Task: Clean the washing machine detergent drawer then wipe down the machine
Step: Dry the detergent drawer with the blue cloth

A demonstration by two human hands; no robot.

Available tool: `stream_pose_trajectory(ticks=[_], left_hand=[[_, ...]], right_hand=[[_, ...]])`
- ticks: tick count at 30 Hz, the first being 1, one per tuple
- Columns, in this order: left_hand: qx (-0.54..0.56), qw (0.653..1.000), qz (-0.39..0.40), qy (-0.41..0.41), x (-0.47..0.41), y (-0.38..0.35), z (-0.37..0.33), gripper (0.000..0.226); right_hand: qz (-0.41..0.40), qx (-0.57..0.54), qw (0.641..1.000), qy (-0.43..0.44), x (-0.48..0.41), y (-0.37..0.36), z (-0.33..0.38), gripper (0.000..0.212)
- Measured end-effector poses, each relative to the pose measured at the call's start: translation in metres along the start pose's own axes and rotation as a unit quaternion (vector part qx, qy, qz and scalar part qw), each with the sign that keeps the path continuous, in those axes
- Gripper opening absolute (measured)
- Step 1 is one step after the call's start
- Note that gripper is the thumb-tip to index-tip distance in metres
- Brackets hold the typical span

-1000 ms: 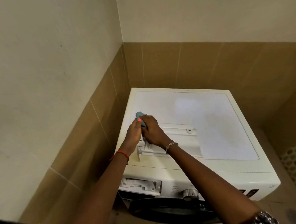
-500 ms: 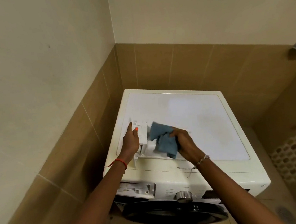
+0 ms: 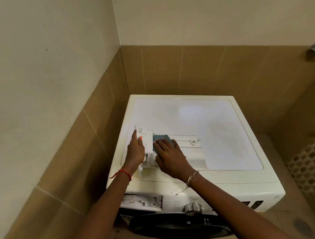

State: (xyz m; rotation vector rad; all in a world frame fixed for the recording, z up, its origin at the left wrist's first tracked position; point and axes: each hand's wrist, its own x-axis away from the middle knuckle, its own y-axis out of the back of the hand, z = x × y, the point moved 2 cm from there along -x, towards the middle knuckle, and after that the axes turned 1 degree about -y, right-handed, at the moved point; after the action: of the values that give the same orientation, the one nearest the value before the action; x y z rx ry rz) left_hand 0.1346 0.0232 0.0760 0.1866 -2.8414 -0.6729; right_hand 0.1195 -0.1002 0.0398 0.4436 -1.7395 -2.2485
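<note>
On the washing machine (image 3: 211,123) top, left hand (image 3: 135,152) grips the drawer (image 3: 147,139); right hand (image 3: 169,156) presses a cloth (image 3: 161,137) flat-fingered.

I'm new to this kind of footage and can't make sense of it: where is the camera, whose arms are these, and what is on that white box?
The camera sits on a person's head and looks down, so both arms are the wearer's own. The white box is a front-loading washing machine. Its detergent drawer is out and lies on the machine's top. The open slot shows on the front, left of the dial. The left hand holds the drawer by its side. The right hand presses a blue cloth flat against the drawer's right side. A flat white part lies just beyond the cloth.
</note>
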Motion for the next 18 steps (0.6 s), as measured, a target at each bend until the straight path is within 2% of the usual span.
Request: stream_pose_trajectory(ticks=[6, 13, 18], left_hand=[[-0.025, 1.000, -0.006, -0.002, 0.000, 0.001, -0.001, 0.047], [-0.030, 0.999, -0.021, 0.002, -0.003, 0.000, 0.000, 0.046], [-0.028, 0.999, -0.027, -0.001, -0.003, -0.001, 0.002, 0.046]], right_hand=[[-0.086, 0.043, 0.995, 0.002, 0.001, 0.003, -0.008, 0.036], [-0.084, 0.020, 0.995, -0.055, 0.021, 0.007, -0.057, 0.041], [-0.106, -0.052, 0.989, -0.090, 0.036, 0.007, -0.090, 0.044]])
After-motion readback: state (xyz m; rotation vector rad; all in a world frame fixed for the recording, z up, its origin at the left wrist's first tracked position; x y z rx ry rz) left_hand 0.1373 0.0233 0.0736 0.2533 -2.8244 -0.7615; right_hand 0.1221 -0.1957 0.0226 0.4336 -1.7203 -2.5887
